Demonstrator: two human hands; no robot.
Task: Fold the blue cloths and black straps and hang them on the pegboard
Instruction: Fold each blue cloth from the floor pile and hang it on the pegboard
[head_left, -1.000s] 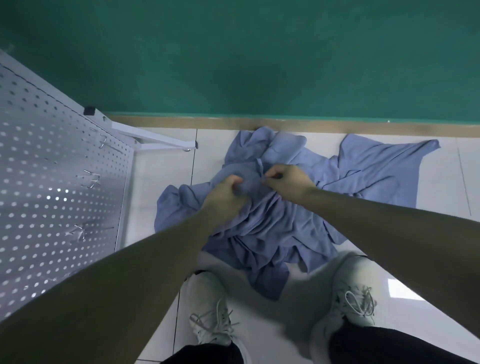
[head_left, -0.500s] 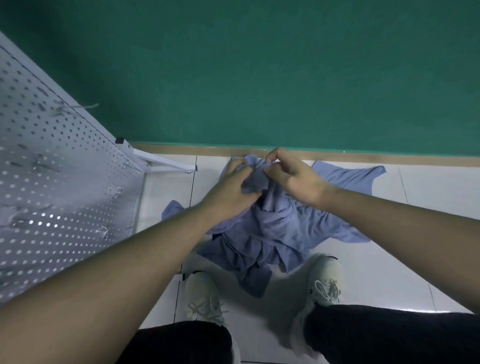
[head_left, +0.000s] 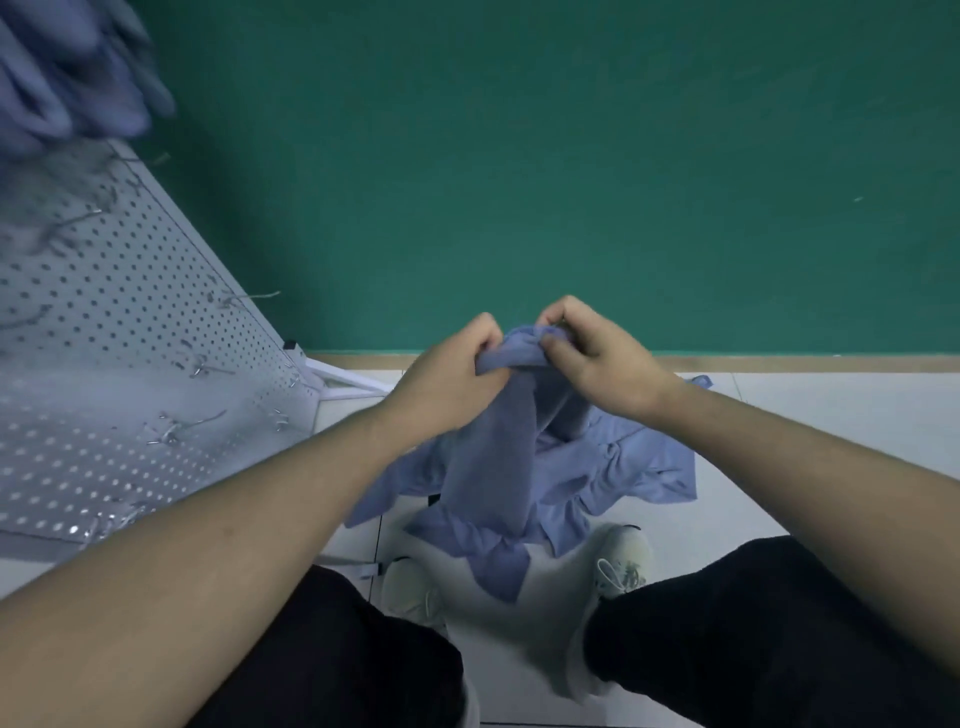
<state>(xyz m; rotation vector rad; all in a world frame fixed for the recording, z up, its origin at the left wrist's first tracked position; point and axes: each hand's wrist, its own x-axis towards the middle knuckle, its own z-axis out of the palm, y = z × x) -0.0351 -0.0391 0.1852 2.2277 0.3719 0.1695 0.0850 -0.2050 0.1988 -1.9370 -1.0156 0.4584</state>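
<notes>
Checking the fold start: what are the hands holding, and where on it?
Both the left hand and right hand pinch the blue cloth at its bunched top edge; the rest hangs down.

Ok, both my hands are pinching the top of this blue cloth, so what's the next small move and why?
Probably slide your hands apart along the top edge to spread it. The left hand and right hand grip the blue cloth almost together, so it hangs bunched, its lower end on the heap over the floor. It needs opening flat before any fold.
</notes>
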